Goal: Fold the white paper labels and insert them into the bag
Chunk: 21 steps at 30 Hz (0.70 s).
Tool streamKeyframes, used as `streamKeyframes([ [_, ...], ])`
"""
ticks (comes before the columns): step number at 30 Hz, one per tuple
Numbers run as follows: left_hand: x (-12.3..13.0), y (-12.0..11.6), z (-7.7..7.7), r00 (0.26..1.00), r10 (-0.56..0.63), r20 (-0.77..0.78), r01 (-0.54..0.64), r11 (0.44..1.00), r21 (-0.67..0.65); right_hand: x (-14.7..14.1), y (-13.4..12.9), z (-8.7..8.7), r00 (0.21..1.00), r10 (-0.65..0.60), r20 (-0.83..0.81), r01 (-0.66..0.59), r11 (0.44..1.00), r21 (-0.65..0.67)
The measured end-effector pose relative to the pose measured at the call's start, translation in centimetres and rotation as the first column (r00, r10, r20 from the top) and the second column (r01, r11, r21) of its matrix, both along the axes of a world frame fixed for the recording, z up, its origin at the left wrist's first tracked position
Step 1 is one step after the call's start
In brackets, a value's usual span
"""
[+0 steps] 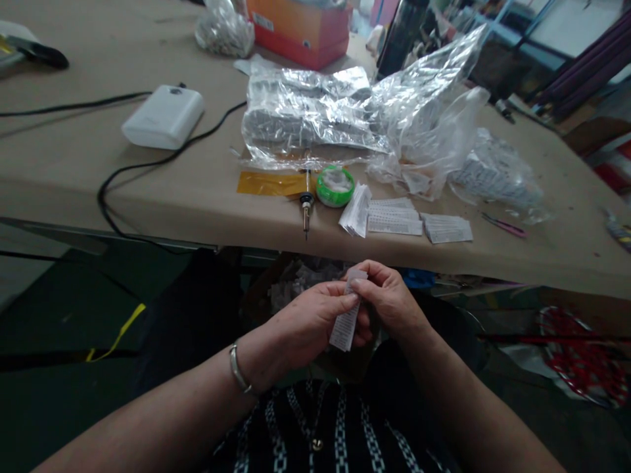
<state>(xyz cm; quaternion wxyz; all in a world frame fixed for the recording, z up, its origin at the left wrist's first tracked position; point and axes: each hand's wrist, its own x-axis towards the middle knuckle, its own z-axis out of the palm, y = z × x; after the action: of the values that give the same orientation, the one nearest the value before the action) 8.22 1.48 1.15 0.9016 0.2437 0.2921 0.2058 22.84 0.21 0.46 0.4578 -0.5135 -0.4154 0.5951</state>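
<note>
Both hands meet over my lap, just below the table's front edge. Between them is a narrow strip of white printed paper labels [346, 326], slanting from upper right to lower left. My left hand [315, 312] grips its middle, thumb on top and fingers beneath. At the strip's upper end, my right hand [389, 295] pinches it between thumb and fingers. Whether the strip is one layer or several, I cannot tell. On the table ahead lie more printed strips: a fanned bundle [355, 211], a wider stack [395, 217] and a smaller stack [447, 228].
A soldering iron [306, 209] lies near the edge beside amber tape [269, 183] and a green tin [335, 186]. Behind are crumpled silver bags [315, 112]. Tweezers [503, 225] lie right; a white power bank [164, 117] and black cable [123, 169] lie left. A box with scraps [296, 282] stands below.
</note>
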Motion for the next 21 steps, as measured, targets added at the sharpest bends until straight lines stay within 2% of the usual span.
streamKeyframes([
  [3,-0.3,0.1,0.0,1.000,-0.004,0.005,0.004,1.000,-0.017,0.2,-0.1,-0.2,0.998,0.049,-0.035,-0.048,0.999,0.019],
  [5,-0.6,0.0,0.1,0.999,-0.030,0.024,0.031,0.999,-0.034,0.5,-0.1,-0.3,0.985,0.129,-0.115,-0.125,0.991,0.038],
  [9,-1.1,-0.3,0.3,0.988,-0.131,0.077,0.135,0.990,-0.051,1.2,0.2,-0.6,0.894,0.364,-0.260,-0.357,0.931,0.076],
  [11,-1.2,-0.5,0.4,0.981,-0.177,0.080,0.180,0.983,-0.043,1.4,0.3,-0.8,0.850,0.426,-0.310,-0.416,0.904,0.101],
  [16,-1.0,-0.9,0.4,0.979,-0.201,0.030,0.202,0.978,-0.051,1.1,0.1,-1.7,0.794,0.422,-0.438,-0.436,0.897,0.075],
  [19,-0.8,-1.0,0.2,0.986,-0.164,0.006,0.164,0.985,-0.044,1.0,-0.1,-1.9,0.831,0.395,-0.391,-0.404,0.913,0.062],
  [21,-0.8,-0.9,0.0,0.991,-0.130,0.007,0.130,0.991,-0.039,1.1,-0.2,-1.8,0.883,0.366,-0.294,-0.357,0.930,0.085],
])
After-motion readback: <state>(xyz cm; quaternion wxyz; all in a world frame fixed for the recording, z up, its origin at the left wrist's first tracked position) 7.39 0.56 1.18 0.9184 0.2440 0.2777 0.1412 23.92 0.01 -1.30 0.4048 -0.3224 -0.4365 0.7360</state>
